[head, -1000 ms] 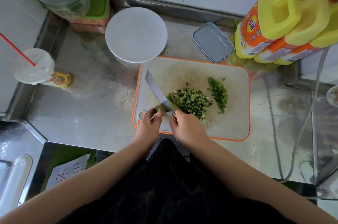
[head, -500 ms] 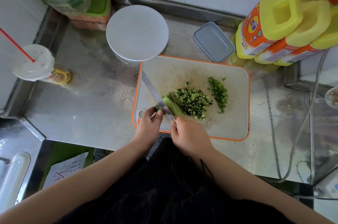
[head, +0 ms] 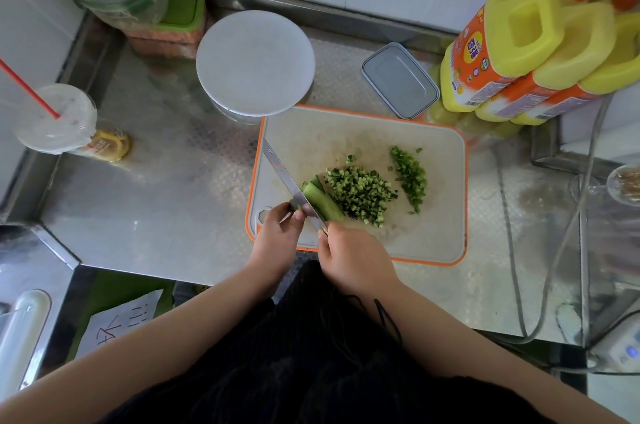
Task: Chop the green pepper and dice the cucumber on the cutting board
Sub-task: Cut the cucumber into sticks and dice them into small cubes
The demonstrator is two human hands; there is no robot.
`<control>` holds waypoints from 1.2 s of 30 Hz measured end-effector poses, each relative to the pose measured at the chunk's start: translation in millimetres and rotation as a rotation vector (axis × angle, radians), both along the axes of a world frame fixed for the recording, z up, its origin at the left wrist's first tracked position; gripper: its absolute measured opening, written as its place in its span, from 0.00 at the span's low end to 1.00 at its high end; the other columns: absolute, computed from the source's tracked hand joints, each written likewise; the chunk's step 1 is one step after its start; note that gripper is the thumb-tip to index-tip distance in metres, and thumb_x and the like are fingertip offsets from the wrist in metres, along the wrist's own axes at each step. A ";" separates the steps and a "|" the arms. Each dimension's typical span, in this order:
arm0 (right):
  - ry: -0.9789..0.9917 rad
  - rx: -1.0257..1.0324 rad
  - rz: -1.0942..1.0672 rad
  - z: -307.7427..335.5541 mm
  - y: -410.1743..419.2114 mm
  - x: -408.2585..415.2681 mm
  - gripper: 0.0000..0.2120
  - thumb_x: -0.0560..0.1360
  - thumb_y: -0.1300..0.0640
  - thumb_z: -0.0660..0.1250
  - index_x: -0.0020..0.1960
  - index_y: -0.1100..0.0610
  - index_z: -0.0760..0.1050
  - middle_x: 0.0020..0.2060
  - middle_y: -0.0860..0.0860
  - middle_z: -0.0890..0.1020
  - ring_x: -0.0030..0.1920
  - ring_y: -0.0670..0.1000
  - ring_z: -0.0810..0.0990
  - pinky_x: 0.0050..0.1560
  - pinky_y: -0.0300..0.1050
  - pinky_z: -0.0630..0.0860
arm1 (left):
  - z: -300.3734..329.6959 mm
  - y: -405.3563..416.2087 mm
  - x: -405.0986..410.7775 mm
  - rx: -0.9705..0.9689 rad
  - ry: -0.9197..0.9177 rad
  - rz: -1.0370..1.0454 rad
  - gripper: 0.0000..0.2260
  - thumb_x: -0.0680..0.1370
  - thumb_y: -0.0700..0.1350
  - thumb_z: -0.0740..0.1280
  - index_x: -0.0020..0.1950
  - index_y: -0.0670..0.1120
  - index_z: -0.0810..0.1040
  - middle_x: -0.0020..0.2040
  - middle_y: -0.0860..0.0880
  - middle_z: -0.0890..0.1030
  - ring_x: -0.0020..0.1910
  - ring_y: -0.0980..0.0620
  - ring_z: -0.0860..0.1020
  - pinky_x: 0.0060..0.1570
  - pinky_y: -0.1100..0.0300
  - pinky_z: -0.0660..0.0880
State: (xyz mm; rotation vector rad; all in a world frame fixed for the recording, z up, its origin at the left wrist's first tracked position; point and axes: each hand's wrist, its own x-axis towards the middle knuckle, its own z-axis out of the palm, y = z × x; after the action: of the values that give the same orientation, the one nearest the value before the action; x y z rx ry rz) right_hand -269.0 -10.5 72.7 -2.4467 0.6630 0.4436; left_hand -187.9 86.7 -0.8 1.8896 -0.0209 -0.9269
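Note:
On the orange-rimmed white cutting board lies a heap of diced cucumber, and to its right a smaller strip of chopped green pepper. An uncut cucumber piece lies left of the dice. My right hand grips the handle of a knife, whose blade runs along the cucumber piece's left side toward the board's far-left corner. My left hand pinches the near end of the cucumber at the blade.
A white round lid on a container stands just behind the board. A grey lidded box and yellow bottles are at the back right. A cup with a red straw stands far left. Cables run on the right.
The knife blade has turned from showing its flat side to standing on edge against the cucumber piece, and it has slid along it. Both hands stay at the board's near-left edge.

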 end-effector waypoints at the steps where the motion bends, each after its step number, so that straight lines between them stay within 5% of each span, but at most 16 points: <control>1: -0.002 -0.005 0.003 -0.6 0.3 0.4 0.11 0.82 0.54 0.53 0.49 0.59 0.70 0.42 0.59 0.80 0.44 0.61 0.79 0.37 0.46 0.62 | 0.2 -0.1 0.2 -0.005 0.010 0.012 0.16 0.82 0.48 0.60 0.69 0.44 0.72 0.51 0.60 0.76 0.57 0.57 0.74 0.56 0.63 0.66; 8: 0.024 -0.003 0.025 -3.5 2.3 3.3 0.08 0.81 0.55 0.53 0.46 0.57 0.65 0.42 0.59 0.80 0.44 0.60 0.79 0.31 0.47 0.60 | -2.3 1.8 2.1 -0.026 0.056 0.078 0.20 0.81 0.50 0.63 0.70 0.42 0.71 0.63 0.50 0.77 0.63 0.54 0.74 0.66 0.54 0.69; 18: 0.026 -0.025 0.029 -9.3 6.6 12.5 0.09 0.82 0.55 0.53 0.49 0.59 0.69 0.37 0.57 0.77 0.44 0.60 0.80 0.27 0.47 0.57 | 3.4 0.9 1.1 -0.034 0.071 0.085 0.15 0.82 0.46 0.62 0.67 0.44 0.73 0.59 0.54 0.78 0.60 0.58 0.75 0.59 0.61 0.69; 24: 0.067 -0.004 0.015 -16.7 7.8 18.3 0.07 0.81 0.58 0.54 0.51 0.60 0.69 0.43 0.59 0.81 0.45 0.61 0.80 0.31 0.46 0.59 | 6.1 -0.4 1.1 -0.039 0.103 0.093 0.10 0.82 0.45 0.62 0.63 0.47 0.72 0.51 0.63 0.76 0.53 0.63 0.75 0.55 0.64 0.67; 36: 0.105 0.076 -0.062 -30.6 5.1 18.5 0.05 0.81 0.58 0.55 0.48 0.58 0.66 0.39 0.56 0.77 0.45 0.61 0.79 0.36 0.46 0.63 | 2.8 0.1 3.1 -0.013 0.055 0.062 0.16 0.81 0.44 0.63 0.68 0.42 0.71 0.53 0.56 0.76 0.58 0.58 0.74 0.57 0.66 0.67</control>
State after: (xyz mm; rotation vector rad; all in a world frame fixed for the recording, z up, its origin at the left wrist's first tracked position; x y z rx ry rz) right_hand -250.5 -5.4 42.1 -2.3376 0.7504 0.5654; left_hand -184.8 86.8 2.0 1.8422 0.0641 -0.9345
